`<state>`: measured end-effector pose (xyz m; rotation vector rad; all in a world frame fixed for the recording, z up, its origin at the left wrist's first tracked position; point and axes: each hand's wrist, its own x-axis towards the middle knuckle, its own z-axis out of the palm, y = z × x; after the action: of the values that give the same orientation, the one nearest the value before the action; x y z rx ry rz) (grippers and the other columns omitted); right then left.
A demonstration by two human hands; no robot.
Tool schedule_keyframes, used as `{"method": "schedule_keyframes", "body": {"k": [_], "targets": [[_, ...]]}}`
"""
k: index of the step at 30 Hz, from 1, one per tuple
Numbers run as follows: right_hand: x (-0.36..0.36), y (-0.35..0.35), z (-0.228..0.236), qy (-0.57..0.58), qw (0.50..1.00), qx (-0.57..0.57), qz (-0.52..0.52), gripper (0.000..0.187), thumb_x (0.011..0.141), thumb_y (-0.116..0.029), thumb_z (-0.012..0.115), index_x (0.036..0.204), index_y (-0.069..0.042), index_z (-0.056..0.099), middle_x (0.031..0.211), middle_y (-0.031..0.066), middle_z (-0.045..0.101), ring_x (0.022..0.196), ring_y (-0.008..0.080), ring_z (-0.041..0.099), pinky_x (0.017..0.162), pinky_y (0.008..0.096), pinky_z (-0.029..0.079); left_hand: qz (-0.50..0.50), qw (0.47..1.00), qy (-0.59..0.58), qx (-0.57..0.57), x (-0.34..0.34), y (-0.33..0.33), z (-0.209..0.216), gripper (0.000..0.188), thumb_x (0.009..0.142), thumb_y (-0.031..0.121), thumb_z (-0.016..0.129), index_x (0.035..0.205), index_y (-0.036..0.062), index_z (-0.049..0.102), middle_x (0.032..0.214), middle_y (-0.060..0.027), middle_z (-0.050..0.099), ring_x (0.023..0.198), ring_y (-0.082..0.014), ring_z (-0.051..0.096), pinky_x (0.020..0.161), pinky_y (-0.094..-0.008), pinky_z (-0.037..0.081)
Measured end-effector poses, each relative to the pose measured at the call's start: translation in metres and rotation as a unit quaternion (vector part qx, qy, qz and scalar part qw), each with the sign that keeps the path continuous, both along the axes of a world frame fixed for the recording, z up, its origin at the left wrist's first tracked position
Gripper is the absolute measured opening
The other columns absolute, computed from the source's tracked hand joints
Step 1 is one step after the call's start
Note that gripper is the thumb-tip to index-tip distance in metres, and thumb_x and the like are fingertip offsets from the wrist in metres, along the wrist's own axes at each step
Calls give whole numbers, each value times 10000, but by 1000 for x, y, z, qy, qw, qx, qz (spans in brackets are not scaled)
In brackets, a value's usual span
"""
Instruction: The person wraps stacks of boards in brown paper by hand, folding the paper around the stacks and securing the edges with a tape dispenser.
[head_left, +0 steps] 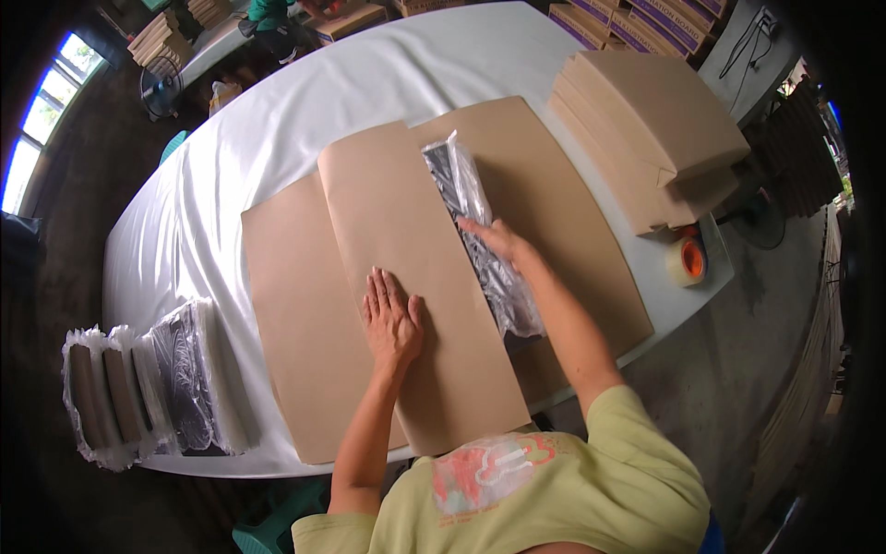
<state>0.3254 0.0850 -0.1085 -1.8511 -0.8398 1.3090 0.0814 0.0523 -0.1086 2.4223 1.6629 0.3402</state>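
Note:
A large sheet of brown kraft paper [286, 323] lies across the white-covered table, with one side folded over into a long flap [392, 212]. My left hand [392, 321] rests flat on this flap, fingers stretched out. Along the flap's right edge lies a long dark bundle [503, 291] in clear, crinkled plastic, partly covered by the paper. My right hand [498, 242] is over the bundle's upper middle with its fingers extended, touching or just above the plastic; which of these I cannot tell. Neither hand grips anything.
More plastic-wrapped bundles [185, 379] stand at the table's left edge. At the right sits a tall pile of brown paper parcels [660, 120], with a roll of tape [688, 260] nearer me. Beyond are cartons [646, 28], a fan [161, 88] and a person in green [269, 23].

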Motion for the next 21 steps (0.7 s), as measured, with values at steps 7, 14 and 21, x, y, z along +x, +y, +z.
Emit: {"method": "schedule_keyframes", "body": {"k": [7,14,21], "targets": [[135,-64,34,-191,975,106,-50,740,719,-544,656,1215,-22,483,1214,239,504,1095,365,518,920,431,419,6,1000,13,-4,0,0,3,623,929,358,352,1396,-26,202,1470,-176,186,1369,-304,156,1106,-423,136],[160,-139,-56,-489,858,-98,-126,713,687,-474,709,1192,-22,486,1270,242,432,1179,392,415,952,481,382,19,1000,1,-9,0,-1,6,625,926,364,346,1398,-20,203,1471,-171,187,1372,-288,155,1110,-404,137],[209,-144,-48,-397,894,36,-204,445,597,-197,811,932,7,601,909,175,645,874,309,618,746,366,489,8,1000,-12,-4,5,-2,7,625,926,370,337,1392,-27,210,1472,-171,183,1373,-276,158,1113,-395,145]]}}
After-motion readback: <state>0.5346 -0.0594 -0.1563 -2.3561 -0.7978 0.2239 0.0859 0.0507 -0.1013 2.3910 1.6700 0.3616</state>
